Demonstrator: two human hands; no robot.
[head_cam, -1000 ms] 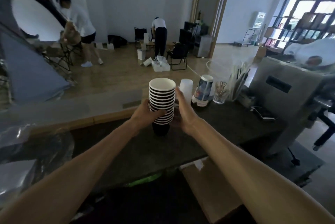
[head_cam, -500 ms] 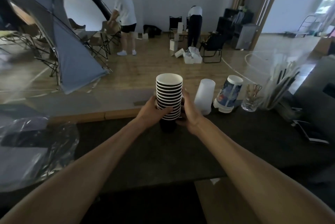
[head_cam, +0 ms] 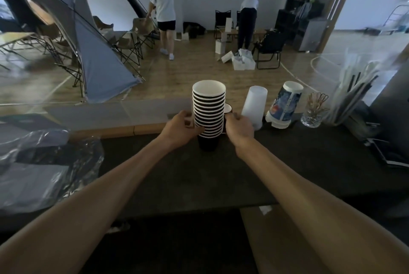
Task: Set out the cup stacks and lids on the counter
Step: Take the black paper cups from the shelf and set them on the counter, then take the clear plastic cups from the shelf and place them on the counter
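A tall stack of black paper cups with white rims point(head_cam: 208, 109) stands upright on the dark counter point(head_cam: 287, 163). My left hand point(head_cam: 180, 128) grips its lower left side, thumb across the front. My right hand point(head_cam: 239, 128) is against the lower right side with its fingers curled behind. The rim of another black cup point(head_cam: 228, 108) shows just behind the stack, above my right fingers. To the right stand an upside-down stack of translucent white cups point(head_cam: 254, 105) and an upside-down stack of printed cups point(head_cam: 284, 105). No lids are visible.
A glass jar of stirrers point(head_cam: 315, 112) and a bag of straws point(head_cam: 354, 92) stand at the right end of the counter. Crumpled clear plastic wrap point(head_cam: 44, 158) lies on the left. A cardboard box point(head_cam: 276, 240) sits below the front edge. Beyond the counter are two people, folding chairs and a tent.
My view has swung left. Both hands stay at the black cup stack, which stands in the same spot. My right hand sits a little lower, and a black cup rim now shows behind the stack.
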